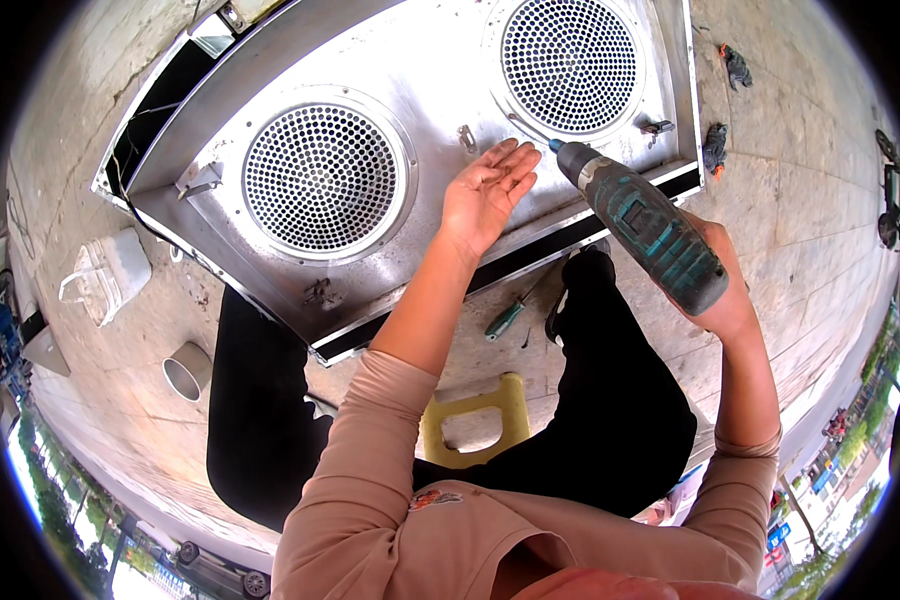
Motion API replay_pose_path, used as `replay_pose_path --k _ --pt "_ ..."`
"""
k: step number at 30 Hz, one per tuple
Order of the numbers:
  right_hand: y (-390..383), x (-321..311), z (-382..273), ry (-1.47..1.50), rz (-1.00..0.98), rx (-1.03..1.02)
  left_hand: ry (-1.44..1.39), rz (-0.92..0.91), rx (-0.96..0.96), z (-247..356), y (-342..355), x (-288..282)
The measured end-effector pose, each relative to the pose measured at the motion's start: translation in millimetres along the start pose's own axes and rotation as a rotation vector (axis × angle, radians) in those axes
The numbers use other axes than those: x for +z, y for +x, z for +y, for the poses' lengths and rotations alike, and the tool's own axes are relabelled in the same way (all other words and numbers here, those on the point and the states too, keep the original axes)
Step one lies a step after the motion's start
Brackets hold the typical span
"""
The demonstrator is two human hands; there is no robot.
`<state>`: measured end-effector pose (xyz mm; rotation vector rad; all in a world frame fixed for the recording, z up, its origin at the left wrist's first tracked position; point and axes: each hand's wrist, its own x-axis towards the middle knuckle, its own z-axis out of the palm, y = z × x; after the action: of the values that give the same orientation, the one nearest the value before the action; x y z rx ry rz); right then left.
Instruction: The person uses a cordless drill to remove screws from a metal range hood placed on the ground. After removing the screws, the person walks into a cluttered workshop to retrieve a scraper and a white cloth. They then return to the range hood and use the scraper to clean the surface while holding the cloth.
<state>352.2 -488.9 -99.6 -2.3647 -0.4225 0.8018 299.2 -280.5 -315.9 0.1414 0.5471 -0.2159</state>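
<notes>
The left hand (487, 190) lay open and empty, palm up, on the metal panel (430, 70) between two round perforated grilles. At its 3 o'clock, the right hand (722, 290) held the teal cordless drill (642, 222) closed in its grip, long axis pointing to 10 o'clock, tip just beside the fingertips. The panel lay on concrete floor (800, 170) outdoors.

Drill (650, 230) right of panel (440, 80); screwdriver (505, 318) before it; stool (475, 418) nearer.
</notes>
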Motion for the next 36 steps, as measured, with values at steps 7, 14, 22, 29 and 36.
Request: replay_pose_path --k 7,14,22,29,36 --pt "-3.0 0.8 6.3 -0.031 0.033 -0.080 0.083 -0.015 0.018 6.2 -7.3 1.8" --pt "-9.4 -0.8 33.6 -0.048 -0.057 0.046 0.137 0.038 0.056 2.7 -5.7 -11.3" --pt "-61.3 23.2 114.2 -0.105 0.131 -0.115 0.356 0.301 0.059 10.6 -1.9 -2.4" --pt "-88.2 4.8 101.4 0.257 0.105 0.188 0.349 0.252 0.051 22.9 19.1 9.2" --pt "-89.5 -1.4 110.2 0.100 0.050 0.093 0.332 0.146 0.043 19.2 22.3 20.6"
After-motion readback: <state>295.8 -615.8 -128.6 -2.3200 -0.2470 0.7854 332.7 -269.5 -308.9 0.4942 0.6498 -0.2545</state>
